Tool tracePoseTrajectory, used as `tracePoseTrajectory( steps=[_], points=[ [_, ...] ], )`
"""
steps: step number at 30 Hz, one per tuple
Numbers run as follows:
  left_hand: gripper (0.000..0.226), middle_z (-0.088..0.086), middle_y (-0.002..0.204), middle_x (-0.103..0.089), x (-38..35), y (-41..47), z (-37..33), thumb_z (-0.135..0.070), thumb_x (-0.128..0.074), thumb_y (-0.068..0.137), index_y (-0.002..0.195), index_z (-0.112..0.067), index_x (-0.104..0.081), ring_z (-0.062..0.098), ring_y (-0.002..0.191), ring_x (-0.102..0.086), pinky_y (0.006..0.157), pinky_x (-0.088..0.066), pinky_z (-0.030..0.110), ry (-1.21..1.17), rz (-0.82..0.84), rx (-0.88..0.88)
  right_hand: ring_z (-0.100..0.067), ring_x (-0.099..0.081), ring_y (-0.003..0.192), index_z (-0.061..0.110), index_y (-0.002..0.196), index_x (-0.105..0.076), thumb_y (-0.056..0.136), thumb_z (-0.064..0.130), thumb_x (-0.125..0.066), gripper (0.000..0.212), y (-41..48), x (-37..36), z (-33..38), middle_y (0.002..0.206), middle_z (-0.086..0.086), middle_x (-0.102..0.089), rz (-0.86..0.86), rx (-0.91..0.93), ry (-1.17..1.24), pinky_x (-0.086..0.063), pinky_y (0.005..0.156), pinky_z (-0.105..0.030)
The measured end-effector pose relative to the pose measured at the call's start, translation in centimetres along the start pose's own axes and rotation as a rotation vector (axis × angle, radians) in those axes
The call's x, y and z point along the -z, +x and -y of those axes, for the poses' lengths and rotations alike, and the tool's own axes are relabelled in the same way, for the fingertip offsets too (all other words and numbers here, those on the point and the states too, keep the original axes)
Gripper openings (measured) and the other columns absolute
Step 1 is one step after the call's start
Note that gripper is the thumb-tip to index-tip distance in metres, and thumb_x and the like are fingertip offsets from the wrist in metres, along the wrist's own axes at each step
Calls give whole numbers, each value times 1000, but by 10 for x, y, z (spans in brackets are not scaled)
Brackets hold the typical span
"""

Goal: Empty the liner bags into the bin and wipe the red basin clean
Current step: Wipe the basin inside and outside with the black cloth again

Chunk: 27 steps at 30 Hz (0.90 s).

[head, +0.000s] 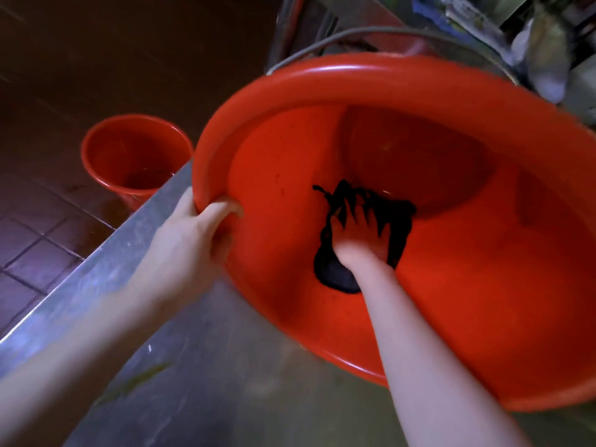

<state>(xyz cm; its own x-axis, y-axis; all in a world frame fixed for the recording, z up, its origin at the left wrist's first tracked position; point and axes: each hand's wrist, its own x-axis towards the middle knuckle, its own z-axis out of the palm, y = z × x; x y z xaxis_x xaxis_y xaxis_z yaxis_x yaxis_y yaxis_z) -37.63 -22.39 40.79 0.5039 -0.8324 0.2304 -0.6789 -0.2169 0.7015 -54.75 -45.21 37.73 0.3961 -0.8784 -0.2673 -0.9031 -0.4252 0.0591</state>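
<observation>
A large red basin (467,285) stands tilted on the steel counter, its opening turned toward me. My left hand (190,240) grips the basin's left rim, thumb inside and fingers under the edge. Inside the basin, my right hand (361,233) presses a dark cloth (335,275) flat against the wall with spread fingers. The cloth bunches around the fingers and shows below the wrist. No liner bags appear in view.
A red bucket (106,146) with a little liquid at its bottom stands on the tiled floor (35,246) at the left. The steel counter (200,366) has its edge running diagonally at the left. Cluttered shelving (535,37) and a metal rim sit behind the basin.
</observation>
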Motion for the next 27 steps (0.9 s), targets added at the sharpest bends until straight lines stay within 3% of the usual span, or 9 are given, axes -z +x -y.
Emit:
tracePoseTrajectory(
  steps=[4, 7, 11, 14, 18, 21, 24, 27],
  points=[
    [36, 4, 94, -51, -41, -37, -12, 3, -69, 75, 105, -17, -62, 22, 75, -51, 69, -38, 24, -195, 55, 242, -18, -6, 149, 30, 154, -11, 100, 49, -24, 59, -80, -11, 30, 163, 3, -5, -21, 218, -4, -9, 118, -55],
    [33, 3, 91, -59, -50, -46, -14, 6, -69, 72, 97, -17, -62, 16, 84, -49, 68, -33, 12, -293, 36, 289, -18, -9, 150, 32, 154, -14, 96, 55, -13, 63, -143, -27, 57, 163, 5, -7, -48, 328, 55, -10, 117, -53],
    [34, 0, 88, -54, -49, -42, -15, 4, -68, 74, 97, -20, -59, 7, 74, -40, 69, -33, -1, -287, 64, 261, -18, -9, 149, 31, 154, -9, 97, 54, -18, 62, -123, -29, 52, 163, 5, -6, -98, 194, 55, -15, 117, -47],
    [39, -10, 87, -48, -51, -41, -13, 2, -67, 75, 98, -28, -55, 5, 70, -46, 69, -34, 1, -284, 73, 273, -16, -11, 149, 30, 154, -12, 101, 49, -26, 59, -58, -19, 34, 163, 4, -11, -118, 22, 65, -13, 118, -47],
    [39, -12, 89, -45, -56, -43, -10, -1, -67, 78, 97, -31, -53, 2, 74, -50, 66, -36, 3, -299, 53, 258, -16, -5, 149, 28, 155, -7, 102, 47, -21, 58, 11, 5, 24, 163, 5, -3, -9, -124, 147, -5, 119, -48],
    [37, -7, 93, -50, -58, -43, -11, -1, -66, 79, 97, -31, -52, -1, 80, -47, 69, -34, 1, -317, 47, 271, -15, -5, 149, 27, 155, -6, 102, 47, -23, 59, -11, -3, 37, 163, 4, -4, -39, -92, 136, -5, 119, -50],
    [38, -3, 93, -54, -57, -42, -11, 2, -68, 77, 98, -27, -54, 7, 82, -43, 73, -32, 1, -312, 43, 287, -17, -9, 149, 29, 155, -8, 99, 52, -23, 62, -89, -26, 60, 163, 4, -7, -138, 87, 108, -13, 118, -50],
    [38, -13, 89, -51, -53, -41, -16, 3, -68, 77, 96, -28, -56, 9, 83, -48, 70, -36, 3, -324, 41, 276, -17, -10, 149, 31, 154, -8, 95, 57, -13, 64, -140, -35, 71, 163, 6, -6, -140, 167, 123, -17, 117, -48]
  ],
)
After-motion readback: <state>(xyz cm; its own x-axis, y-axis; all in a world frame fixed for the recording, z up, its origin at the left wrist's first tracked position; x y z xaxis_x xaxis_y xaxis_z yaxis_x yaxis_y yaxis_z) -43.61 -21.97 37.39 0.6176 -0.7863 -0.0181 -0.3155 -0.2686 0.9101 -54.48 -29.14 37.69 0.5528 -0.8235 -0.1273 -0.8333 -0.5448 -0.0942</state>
